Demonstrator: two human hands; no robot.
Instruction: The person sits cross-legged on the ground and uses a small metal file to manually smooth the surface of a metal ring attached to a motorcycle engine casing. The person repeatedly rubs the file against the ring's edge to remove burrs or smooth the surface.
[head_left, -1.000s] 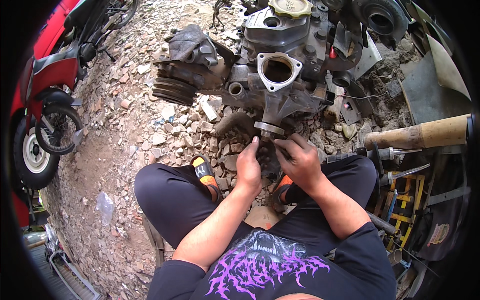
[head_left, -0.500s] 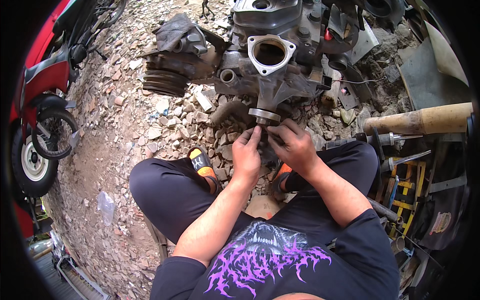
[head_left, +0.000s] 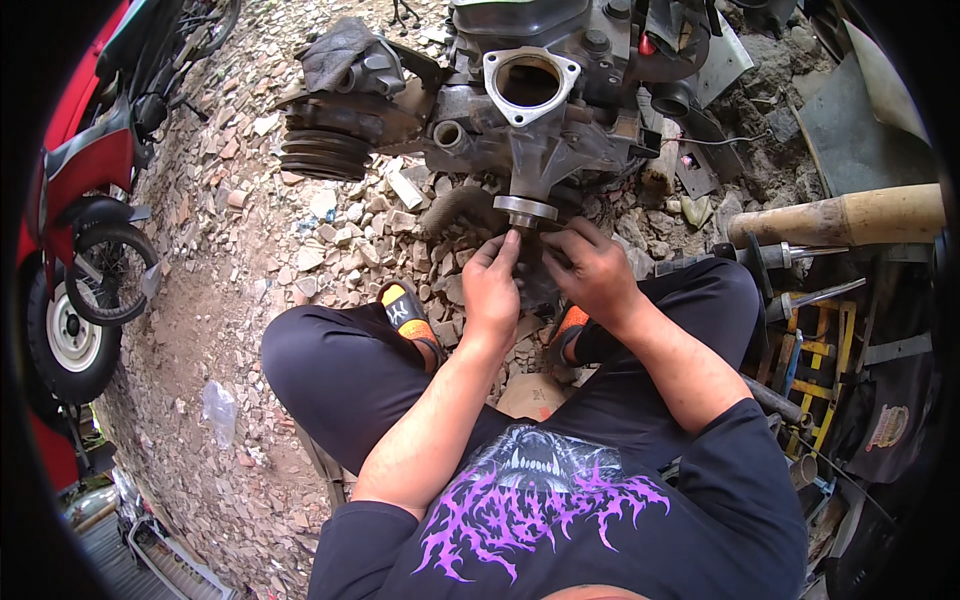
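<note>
In front of me stands a grimy engine point(head_left: 545, 150) with a round, open three-bolt flange point(head_left: 530, 88) facing up. A bright metal hub point(head_left: 526, 210) juts from its near side on a shaft. My left hand point(head_left: 492, 285) is closed just below the hub, its thumb raised against the hub's near end. My right hand point(head_left: 592, 262) is on the other side, fingers bent and pinched together close to the same end. Whatever small part may sit between the fingers is hidden.
A grooved pulley point(head_left: 325, 150) sits at the engine's left, with a grey cloth point(head_left: 338, 55) above it. Broken stone covers the ground. A bamboo pole point(head_left: 840, 215) and a yellow metal rack point(head_left: 825, 360) are on the right. A red motorcycle point(head_left: 85, 190) stands far left.
The engine sits slightly higher in the picture as the view shifts. My right hand has come a little away from the hub's end; my left stays beneath it.
</note>
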